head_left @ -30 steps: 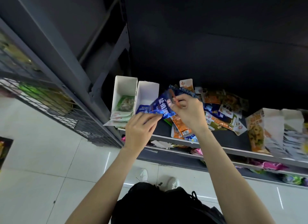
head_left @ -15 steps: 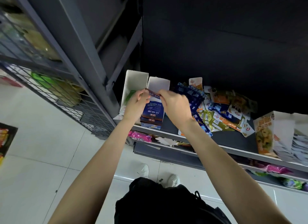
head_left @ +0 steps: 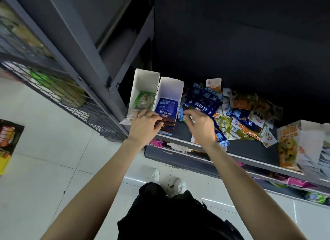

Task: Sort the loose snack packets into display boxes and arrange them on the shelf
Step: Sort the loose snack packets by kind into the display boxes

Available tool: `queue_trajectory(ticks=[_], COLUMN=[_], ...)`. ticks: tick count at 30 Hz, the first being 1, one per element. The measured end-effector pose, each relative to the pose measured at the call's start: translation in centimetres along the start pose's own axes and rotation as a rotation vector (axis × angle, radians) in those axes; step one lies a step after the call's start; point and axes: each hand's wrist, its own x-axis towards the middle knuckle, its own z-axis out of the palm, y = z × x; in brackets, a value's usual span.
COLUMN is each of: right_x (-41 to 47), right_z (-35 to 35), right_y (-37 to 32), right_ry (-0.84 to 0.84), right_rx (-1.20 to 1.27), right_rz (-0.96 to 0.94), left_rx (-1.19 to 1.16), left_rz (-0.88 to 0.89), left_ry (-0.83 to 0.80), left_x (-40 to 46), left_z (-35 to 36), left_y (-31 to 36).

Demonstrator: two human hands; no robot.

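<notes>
Your sorting run at the dark shelf [head_left: 250, 147] reaches a handover between packets. At far left a wire rack [head_left: 59, 89] borders the bay; beside it the left display box [head_left: 142, 89] holds a green packet [head_left: 144, 101], and touching its right wall stands the second display box [head_left: 170, 95]. The blue packets [head_left: 167, 108] that both your hands carried over its mouth half a second ago now lie stacked inside it, print facing up. Your left hand [head_left: 145, 125] rests at that box's front edge, fingers curled down onto the lower end of the stack, pressing rather than pinching. Your right hand [head_left: 200, 126] has let go and moved off to the right; it hovers with fingers loosely bent over the near edge of the loose pile [head_left: 237, 114], fingertips touching or almost touching another blue packet [head_left: 203, 101]; whether it grips anything yet cannot be told. The pile of orange, yellow and blue packets spreads along the shelf, and a printed display box [head_left: 292, 143] stands at far right, well apart from the two white ones. By this evidence one blue batch is boxed, the next pick is likely beginning, and most of the pile remains unsorted.
</notes>
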Motion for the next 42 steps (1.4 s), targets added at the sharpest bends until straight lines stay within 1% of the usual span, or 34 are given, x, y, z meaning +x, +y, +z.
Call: queue_trajectory(ticks=[2, 3, 5, 7, 9, 13, 16, 17, 19, 20, 22, 23, 24, 26, 28, 32, 34, 36, 37, 39, 40, 41, 42], right_x=[0.0, 0.2, 0.8, 1.4, 1.9, 1.7, 2.0, 2.1, 2.3, 2.1, 1.6, 1.4, 1.2, 1.1, 0.9, 0.7, 0.8, 0.8, 0.7, 0.4, 0.3, 0.2, 0.2], right_z=[-0.5, -0.5, -0.4, 0.1, 0.7, 0.2, -0.5, -0.7, -1.3, -1.9, -3.5, -4.3, -5.1, -6.7, -8.0, -10.1, -10.4, -10.2, -10.0, -9.7, -9.6, -9.5, -9.4], right_y=[2.7, 4.0, 5.9, 7.4, 8.2, 8.5, 8.8, 8.7, 8.5, 8.4, 7.8, 7.5, 7.2, 6.4, 5.8, 4.5, 4.2, 4.0, 3.9, 3.7, 3.5, 3.1, 2.7], right_ry=[-0.012, -0.063, -0.227, -0.364, -0.430, -0.419, -0.498, -0.494, -0.377, -0.271, -0.003, 0.095, 0.136, 0.141, 0.103, -0.071, -0.089, -0.017, 0.053, 0.159, 0.152, 0.095, 0.014], right_rx=[-0.094, -0.160, -0.295, -0.389, -0.473, -0.716, -0.758, -0.740, -0.648, -0.547, -0.346, -0.273, -0.195, 0.000, 0.179, 0.508, 0.584, 0.630, 0.611, 0.539, 0.532, 0.553, 0.580], right_rz=[0.109, 0.146, 0.177, 0.182, 0.153, -0.021, -0.033, -0.016, 0.011, 0.012, -0.026, -0.043, -0.041, 0.064, 0.183, 0.253, 0.297, 0.357, 0.381, 0.422, 0.439, 0.459, 0.482], left_rx=[0.006, -0.004, -0.026, -0.040, -0.047, -0.017, -0.067, -0.101, -0.177, -0.229, -0.365, -0.450, -0.543, -0.738, -0.885, -1.003, -1.075, -1.049, -1.002, -0.846, -0.727, -0.573, -0.418], left_rz=[0.035, 0.042, 0.027, 0.012, -0.007, -0.066, -0.129, -0.139, -0.126, -0.113, -0.125, -0.156, -0.198, -0.274, -0.293, -0.265, -0.234, -0.219, -0.242, -0.301, -0.285, -0.220, -0.118], left_ry=[-0.023, -0.039, -0.087, -0.070, 0.000, 0.081, 0.161, 0.191, 0.251, 0.279, 0.289, 0.262, 0.220, 0.127, 0.046, -0.093, -0.129, -0.066, 0.008, 0.226, 0.342, 0.430, 0.488], left_x=[-0.5, -0.7, -1.0, -1.2, -1.5, -2.3, -2.6, -2.5, -2.1, -1.8, -0.7, 0.0, 0.6, 1.9, 2.8, 3.4, 3.6, 3.6, 3.5, 3.1, 2.9, 2.6, 2.4], left_z=[0.2, 0.3, 0.7, 1.1, 1.4, 2.0, 2.1, 2.0, 1.7, 1.6, 1.1, 0.9, 0.7, 0.3, 0.0, -0.2, -0.4, -0.4, -0.3, -0.1, 0.0, 0.0, 0.2], left_y=[0.4, 0.7, 1.4, 2.2, 3.1, 4.5, 5.6, 6.0, 6.8, 7.4, 8.6, 9.2, 9.8, 10.7, 11.2, 10.9, 10.6, 10.5, 10.4, 10.5, 10.6, 10.8, 10.9])
